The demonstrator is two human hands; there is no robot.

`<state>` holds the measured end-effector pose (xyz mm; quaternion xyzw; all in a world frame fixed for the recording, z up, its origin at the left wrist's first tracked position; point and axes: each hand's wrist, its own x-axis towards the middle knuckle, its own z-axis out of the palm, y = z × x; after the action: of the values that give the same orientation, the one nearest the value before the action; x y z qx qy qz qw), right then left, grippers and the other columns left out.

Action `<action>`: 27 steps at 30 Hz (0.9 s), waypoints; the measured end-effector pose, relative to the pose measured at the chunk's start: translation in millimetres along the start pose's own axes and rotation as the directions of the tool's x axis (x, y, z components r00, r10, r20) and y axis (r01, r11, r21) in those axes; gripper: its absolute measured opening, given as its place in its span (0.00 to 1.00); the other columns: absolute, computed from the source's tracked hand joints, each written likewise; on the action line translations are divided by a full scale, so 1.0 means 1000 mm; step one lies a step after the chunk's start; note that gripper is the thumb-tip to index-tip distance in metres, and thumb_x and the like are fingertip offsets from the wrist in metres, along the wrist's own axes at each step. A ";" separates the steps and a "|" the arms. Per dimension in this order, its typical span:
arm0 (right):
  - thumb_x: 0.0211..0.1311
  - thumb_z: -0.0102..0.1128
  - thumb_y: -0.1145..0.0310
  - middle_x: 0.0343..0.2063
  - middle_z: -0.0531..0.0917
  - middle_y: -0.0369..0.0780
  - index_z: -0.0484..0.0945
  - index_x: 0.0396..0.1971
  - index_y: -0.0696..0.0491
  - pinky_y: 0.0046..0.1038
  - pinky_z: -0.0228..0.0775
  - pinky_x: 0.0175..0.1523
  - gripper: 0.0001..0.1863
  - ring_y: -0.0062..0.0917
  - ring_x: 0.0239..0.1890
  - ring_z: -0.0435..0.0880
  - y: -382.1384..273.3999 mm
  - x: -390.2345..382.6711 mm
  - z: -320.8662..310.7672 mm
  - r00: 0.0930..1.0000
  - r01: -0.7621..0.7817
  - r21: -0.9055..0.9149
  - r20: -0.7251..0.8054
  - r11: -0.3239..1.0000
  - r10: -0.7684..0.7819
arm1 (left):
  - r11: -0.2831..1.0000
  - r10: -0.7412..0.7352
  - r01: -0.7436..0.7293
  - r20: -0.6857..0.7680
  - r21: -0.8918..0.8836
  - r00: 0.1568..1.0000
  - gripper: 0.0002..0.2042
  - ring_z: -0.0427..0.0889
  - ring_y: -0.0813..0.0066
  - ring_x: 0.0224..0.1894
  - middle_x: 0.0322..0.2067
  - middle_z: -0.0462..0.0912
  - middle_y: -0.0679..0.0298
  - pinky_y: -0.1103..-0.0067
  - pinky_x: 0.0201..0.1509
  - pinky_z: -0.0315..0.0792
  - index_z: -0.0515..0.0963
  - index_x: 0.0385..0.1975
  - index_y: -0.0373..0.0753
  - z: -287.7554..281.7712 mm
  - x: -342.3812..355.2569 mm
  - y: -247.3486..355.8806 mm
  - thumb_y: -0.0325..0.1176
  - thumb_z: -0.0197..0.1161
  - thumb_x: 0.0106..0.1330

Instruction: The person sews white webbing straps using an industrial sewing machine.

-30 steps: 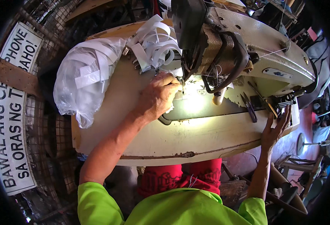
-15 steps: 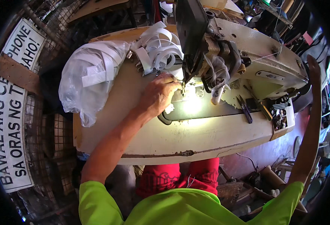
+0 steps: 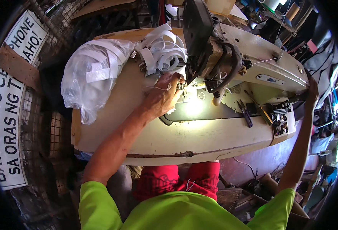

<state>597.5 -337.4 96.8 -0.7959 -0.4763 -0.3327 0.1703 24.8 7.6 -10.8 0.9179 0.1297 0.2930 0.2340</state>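
Observation:
An industrial sewing machine [image 3: 263, 57] stands on the worktable, its lamp lighting the needle area. Beside the presser foot [image 3: 184, 89], my left hand [image 3: 163, 96] is closed in a pinch. Thin white thread [image 3: 159, 88] trails across its fingers; the fingertips are partly hidden. At the machine's far right end, my right hand [image 3: 312, 92] lies against the dark handwheel [image 3: 301, 96], its fingers seen edge-on. Curled white straps [image 3: 165, 51] with metal clips lie just behind my left hand. A clear plastic bag [image 3: 94, 76] holding more white strap rests left of them.
Thread snips [image 3: 245, 114] and a yellow-handled screwdriver [image 3: 266, 115] lie right of the needle area. A small box of metal parts [image 3: 283, 124] sits at the table's right edge. A wire-mesh wall [image 3: 57, 130] with a white sign [image 3: 8, 142] stands on the left.
My right hand has come down along the machine's right end onto the handwheel. My left hand stays by the presser foot, and white thread now shows across it. The view has shifted slightly.

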 end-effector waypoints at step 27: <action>0.66 0.53 0.63 0.56 0.79 0.43 0.72 0.59 0.57 0.27 0.63 0.64 0.24 0.27 0.59 0.77 0.016 0.009 0.011 0.952 -0.305 0.172 0.027 0.937 0.305 | 0.926 -0.098 0.221 -0.370 0.306 0.924 0.19 0.77 0.72 0.28 0.32 0.78 0.63 0.73 0.36 0.74 0.76 0.45 0.38 -0.054 -0.003 -0.012 0.23 0.70 0.52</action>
<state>618.7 -332.9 96.0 -0.8421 -0.3745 -0.2593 0.2887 -11.2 36.3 20.2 0.8643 0.2933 0.4030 0.0677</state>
